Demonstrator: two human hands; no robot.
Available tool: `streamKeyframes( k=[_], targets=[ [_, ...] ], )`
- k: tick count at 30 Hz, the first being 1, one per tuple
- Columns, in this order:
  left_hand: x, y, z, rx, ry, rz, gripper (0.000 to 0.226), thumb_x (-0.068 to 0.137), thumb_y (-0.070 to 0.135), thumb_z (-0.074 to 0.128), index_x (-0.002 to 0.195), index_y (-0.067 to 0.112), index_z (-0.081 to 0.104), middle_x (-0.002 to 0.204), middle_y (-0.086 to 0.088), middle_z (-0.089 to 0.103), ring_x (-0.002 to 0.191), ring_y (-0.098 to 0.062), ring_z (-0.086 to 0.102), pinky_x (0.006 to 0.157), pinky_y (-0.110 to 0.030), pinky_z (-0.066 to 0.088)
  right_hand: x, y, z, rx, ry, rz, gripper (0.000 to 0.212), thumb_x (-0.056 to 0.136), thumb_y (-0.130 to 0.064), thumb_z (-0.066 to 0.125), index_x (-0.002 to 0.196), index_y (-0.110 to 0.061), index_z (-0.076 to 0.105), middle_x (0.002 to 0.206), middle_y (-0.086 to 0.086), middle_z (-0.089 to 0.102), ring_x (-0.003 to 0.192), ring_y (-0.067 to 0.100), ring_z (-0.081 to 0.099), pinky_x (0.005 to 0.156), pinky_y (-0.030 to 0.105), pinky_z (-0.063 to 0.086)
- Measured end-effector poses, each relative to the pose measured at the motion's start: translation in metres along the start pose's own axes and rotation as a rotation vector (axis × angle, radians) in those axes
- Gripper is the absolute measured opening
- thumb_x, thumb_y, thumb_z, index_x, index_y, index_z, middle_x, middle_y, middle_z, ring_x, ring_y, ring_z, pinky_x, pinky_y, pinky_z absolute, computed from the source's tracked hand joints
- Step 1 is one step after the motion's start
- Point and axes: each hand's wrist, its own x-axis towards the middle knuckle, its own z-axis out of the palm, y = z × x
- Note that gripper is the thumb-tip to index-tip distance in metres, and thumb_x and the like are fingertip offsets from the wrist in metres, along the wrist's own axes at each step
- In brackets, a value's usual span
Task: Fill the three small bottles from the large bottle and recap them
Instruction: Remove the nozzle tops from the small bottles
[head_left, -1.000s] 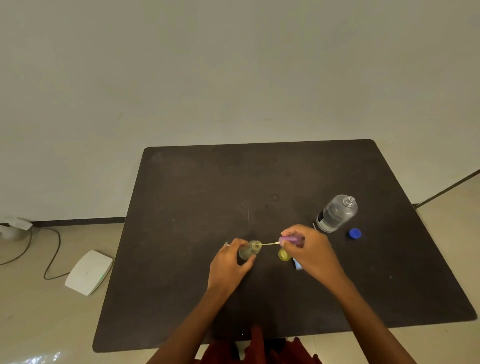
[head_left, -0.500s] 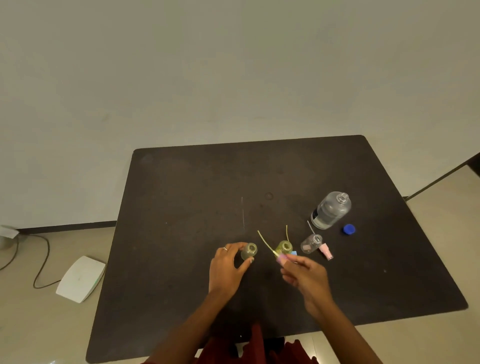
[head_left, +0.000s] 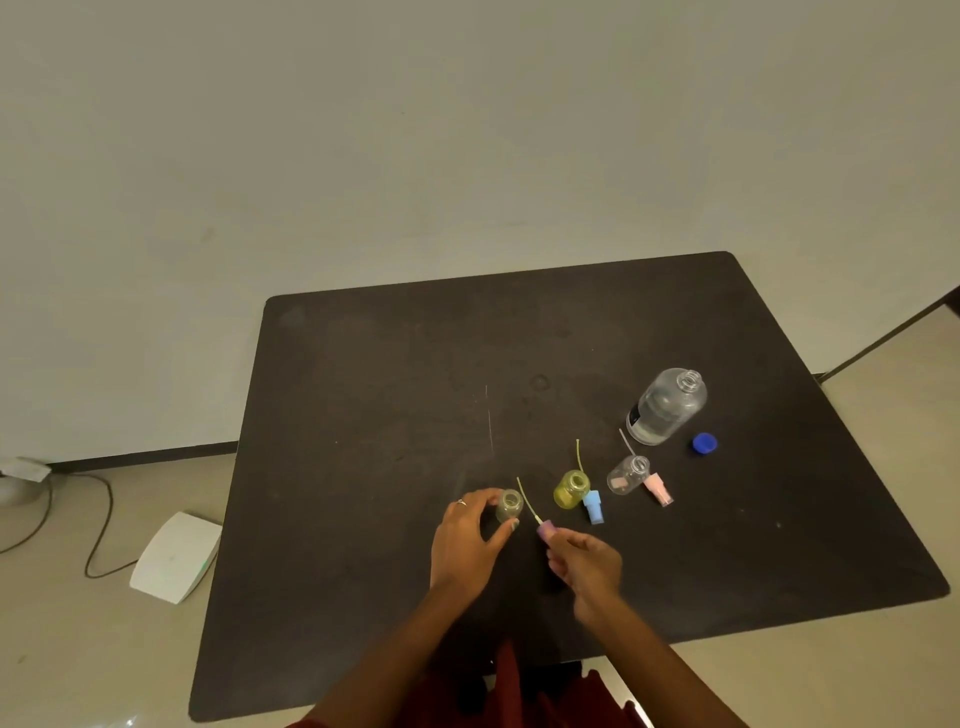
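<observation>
Plain pale wall is standing behind the dark surface (head_left: 363, 467) we are working at. Our left hand (head_left: 467, 540) is curling thumb and fingers around a small clear bottle (head_left: 509, 505), uncapped and upright near the front middle. Our right hand (head_left: 587, 564) is pinching a purple spray cap (head_left: 545, 531) just right of that bottle, its thin tube (head_left: 525, 499) angling up and away.

Further right, a small yellow bottle (head_left: 571, 488) is standing open with a blue cap (head_left: 593, 506) lying just beside it. Next along, a 3rd small bottle (head_left: 627, 474), clear, is sitting open with a pink cap (head_left: 658, 489) lying at its right. Beyond these, the large bottle (head_left: 667, 405) is standing uncapped, holding clear liquid low down, and its blue lid (head_left: 704, 444) is lying just to its right.

On the floor at left, a white box (head_left: 174, 556) is sitting near a cable (head_left: 98, 519).
</observation>
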Motion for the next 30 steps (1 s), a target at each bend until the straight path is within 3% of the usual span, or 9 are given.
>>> streamKeyframes(
  k=[5, 9, 17, 30],
  targets=[
    [0.000, -0.001, 0.002, -0.009, -0.008, -0.012, 0.038, 0.088, 0.042, 0.063, 0.124, 0.033, 0.053, 0.111, 0.020, 0.050, 0.106, -0.001, 0.049, 0.075, -0.011, 0.037, 0.006, 0.011, 0.004, -0.293, 0.035, -0.232, 0.015, 0.080, -0.027, 0.073, 0.086, -0.016, 0.064, 0.085, 0.001, 0.067, 0.080, 0.013, 0.063, 0.074, 0.031, 0.054],
    [0.000, -0.001, 0.004, -0.021, -0.024, -0.038, 0.041, 0.089, 0.039, 0.063, 0.127, 0.033, 0.051, 0.122, 0.012, 0.055, 0.112, -0.005, 0.050, 0.084, -0.020, 0.045, 0.005, 0.009, 0.010, -0.447, 0.054, -0.375, 0.016, 0.083, -0.032, 0.070, 0.087, -0.018, 0.063, 0.080, -0.004, 0.066, 0.078, 0.008, 0.062, 0.067, 0.022, 0.046],
    [-0.001, -0.005, 0.003, -0.044, -0.053, -0.052, 0.050, 0.087, 0.040, 0.064, 0.133, 0.032, 0.046, 0.132, 0.009, 0.052, 0.118, -0.008, 0.048, 0.096, -0.030, 0.047, 0.010, 0.011, 0.016, -0.491, 0.059, -0.423, 0.018, 0.081, -0.029, 0.072, 0.087, -0.015, 0.062, 0.081, 0.001, 0.064, 0.075, 0.011, 0.060, 0.061, 0.019, 0.042],
    [-0.004, 0.001, 0.002, -0.138, -0.029, -0.090, 0.069, 0.075, 0.049, 0.074, 0.134, 0.040, 0.039, 0.130, 0.015, 0.048, 0.114, -0.002, 0.048, 0.090, -0.021, 0.045, 0.009, 0.006, 0.010, -0.574, 0.034, -0.444, 0.035, 0.075, -0.043, 0.074, 0.096, -0.018, 0.060, 0.089, -0.001, 0.060, 0.082, 0.010, 0.057, 0.071, 0.025, 0.049]
  ],
)
